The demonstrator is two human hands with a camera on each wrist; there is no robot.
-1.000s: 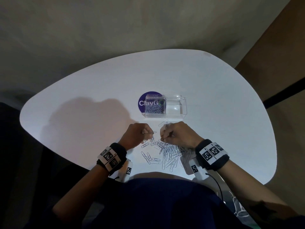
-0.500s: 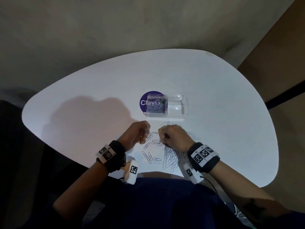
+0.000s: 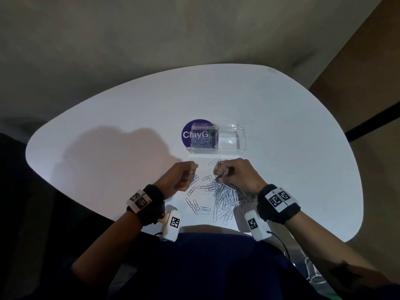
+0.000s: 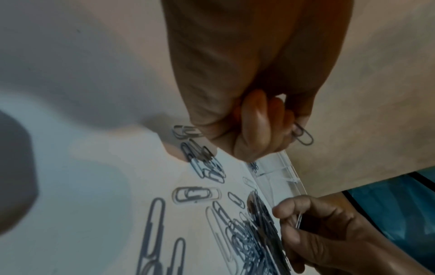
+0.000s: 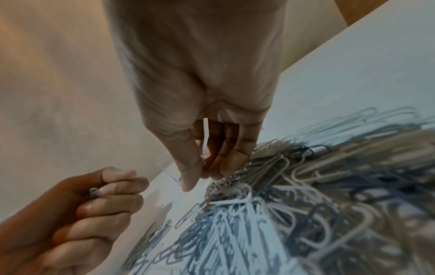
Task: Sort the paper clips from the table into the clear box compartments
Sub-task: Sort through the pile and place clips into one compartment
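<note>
A clear box (image 3: 242,146) stands at mid-table; its left compartment holds small paper clips (image 3: 203,142) and its right compartment (image 3: 230,141) shows none. A pile of larger and smaller paper clips (image 3: 224,197) lies in front of me. My left hand (image 3: 186,176) is curled in a fist left of the pile, and a small clip (image 4: 303,134) sticks out of its fingers. At the pile's far edge my right hand (image 3: 227,172) pinches clips between thumb and fingers (image 5: 195,167), holding a thin bundle (image 4: 299,219).
A purple round sticker (image 3: 186,135) lies under the box's left end. Loose clips (image 3: 195,205) are scattered left of the pile, near the table's front edge (image 3: 151,226). Bare white tabletop (image 3: 303,159) spreads to both sides.
Both hands stay at the far edge of the pile and shift only a little. The right hand drew slightly toward me, then moved back forward.
</note>
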